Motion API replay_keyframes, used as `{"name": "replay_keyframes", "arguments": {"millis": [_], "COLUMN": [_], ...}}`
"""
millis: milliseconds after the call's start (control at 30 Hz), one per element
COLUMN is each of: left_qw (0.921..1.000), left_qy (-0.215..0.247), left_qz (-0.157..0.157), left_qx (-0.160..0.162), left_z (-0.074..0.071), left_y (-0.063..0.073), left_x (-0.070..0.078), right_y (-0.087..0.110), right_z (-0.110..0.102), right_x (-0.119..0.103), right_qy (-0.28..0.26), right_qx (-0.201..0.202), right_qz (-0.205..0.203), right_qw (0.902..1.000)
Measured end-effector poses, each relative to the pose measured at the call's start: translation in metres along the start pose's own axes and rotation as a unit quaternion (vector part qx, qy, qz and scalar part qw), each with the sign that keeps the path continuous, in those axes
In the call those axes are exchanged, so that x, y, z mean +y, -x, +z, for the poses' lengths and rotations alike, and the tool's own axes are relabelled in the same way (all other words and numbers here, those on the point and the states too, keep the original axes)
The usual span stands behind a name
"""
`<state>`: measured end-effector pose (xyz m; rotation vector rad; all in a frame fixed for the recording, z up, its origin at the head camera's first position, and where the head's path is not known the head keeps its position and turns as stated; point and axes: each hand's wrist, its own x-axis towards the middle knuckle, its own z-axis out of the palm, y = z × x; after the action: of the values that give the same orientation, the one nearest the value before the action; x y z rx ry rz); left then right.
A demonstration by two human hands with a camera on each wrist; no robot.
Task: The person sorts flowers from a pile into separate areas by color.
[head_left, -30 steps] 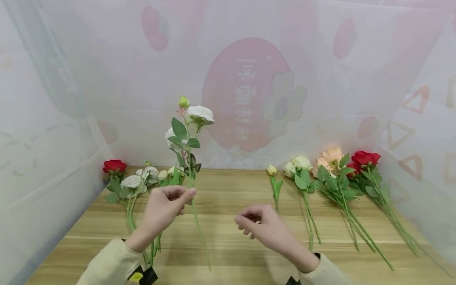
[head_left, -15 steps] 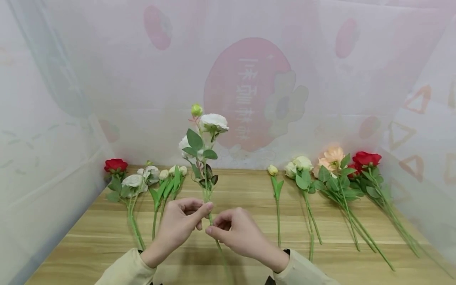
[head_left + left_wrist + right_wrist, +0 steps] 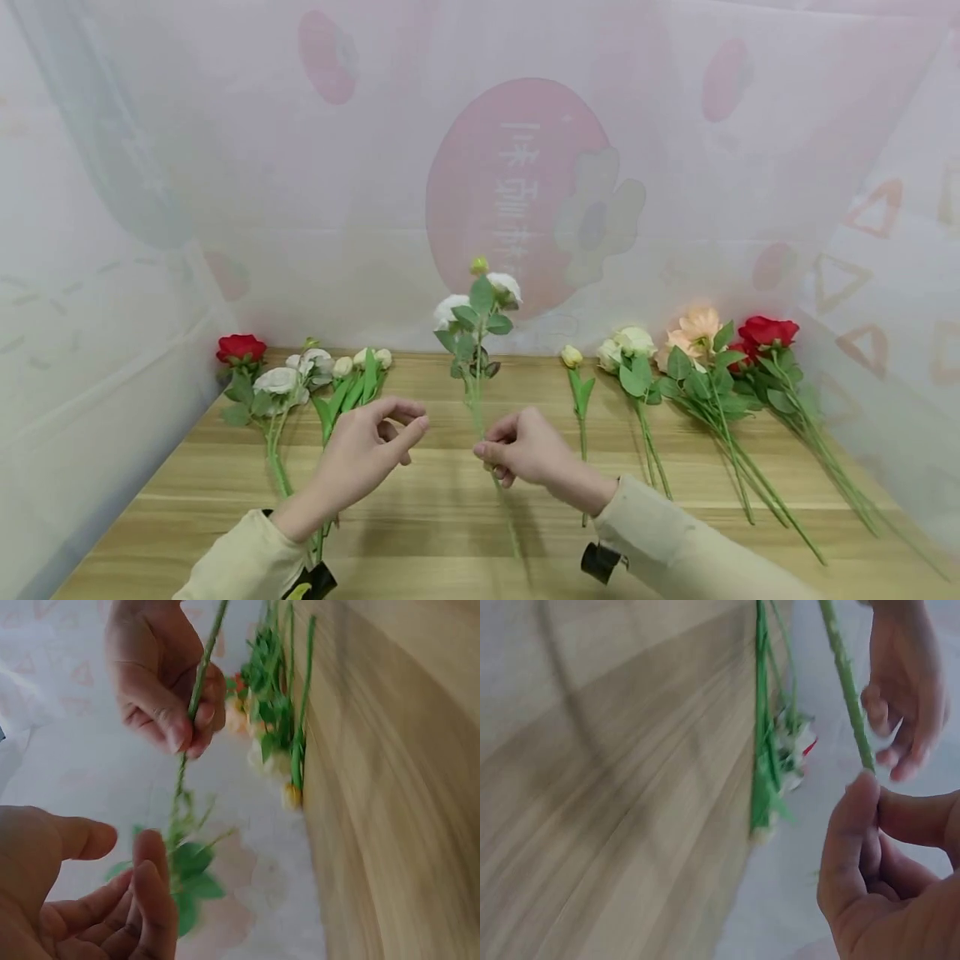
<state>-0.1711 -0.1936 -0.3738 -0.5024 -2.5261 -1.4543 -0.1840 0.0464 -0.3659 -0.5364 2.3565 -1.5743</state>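
Observation:
My right hand (image 3: 528, 450) pinches the green stem (image 3: 507, 512) of a white artificial rose (image 3: 480, 312) between thumb and fingertips. The flower stands nearly upright over the middle of the table, with two white blooms, a small yellow-green bud (image 3: 478, 265) and dark green leaves. In the right wrist view the stem (image 3: 847, 690) runs up out of the pinch. To the left, my left hand (image 3: 371, 454) holds nothing, its fingers loosely bent and thumb apart. The left wrist view shows a gap between that thumb (image 3: 94, 838) and the fingers.
On the left of the wooden table (image 3: 420, 542) lie a red rose (image 3: 242, 348), white roses (image 3: 277, 382) and white tulips (image 3: 363, 362). On the right lie a yellow tulip (image 3: 572, 358), cream roses (image 3: 630, 346), peach flowers (image 3: 697, 333) and red roses (image 3: 768, 333). A printed curtain (image 3: 360, 167) stands behind.
The white rose has passed from my left hand to my right and moved right and lower. The left hand let go of the stem and drew back left.

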Motion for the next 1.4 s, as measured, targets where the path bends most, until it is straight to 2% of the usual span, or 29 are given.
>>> {"name": "replay_keyframes", "arguments": {"millis": [67,200,400,667,767,933,1167,1300,1400], "left_qw": [0.9997,0.9987,0.9968,0.9937,0.9920,0.9902,0.9888,0.9888,0.9877], "left_qy": [-0.023,-0.046,-0.074,-0.096,-0.105,-0.113,-0.122,-0.119,-0.125], "left_qz": [0.002,-0.016,-0.023,-0.046,-0.052,-0.058,-0.053,-0.054,-0.056], "left_qx": [0.001,-0.011,-0.017,-0.037,-0.047,-0.058,-0.067,-0.072,-0.075], "left_z": [-0.002,-0.004,-0.008,-0.008,-0.007,-0.007,-0.010,-0.014,-0.019], "left_y": [-0.002,-0.005,-0.009,-0.011,-0.011,-0.011,-0.010,-0.010,-0.011], "left_x": [-0.005,-0.012,-0.018,-0.024,-0.025,-0.025,-0.026,-0.026,-0.025], "right_y": [-0.007,-0.017,-0.024,-0.030,-0.032,-0.032,-0.033,-0.032,-0.028], "right_z": [-0.009,-0.021,-0.026,-0.025,-0.023,-0.021,-0.021,-0.028,-0.037], "right_x": [0.007,0.018,0.025,0.033,0.035,0.035,0.026,0.021,0.017], "right_qy": [-0.002,0.026,0.066,0.086,0.119,0.209,0.258,0.280,0.293], "right_qx": [-0.004,-0.009,-0.006,-0.027,-0.041,-0.060,-0.082,-0.074,-0.047], "right_qz": [0.030,0.069,0.102,0.140,0.134,0.102,0.094,0.075,0.035], "right_qw": [0.9995,0.9972,0.9926,0.9861,0.9829,0.9706,0.9580,0.9543,0.9543]}}
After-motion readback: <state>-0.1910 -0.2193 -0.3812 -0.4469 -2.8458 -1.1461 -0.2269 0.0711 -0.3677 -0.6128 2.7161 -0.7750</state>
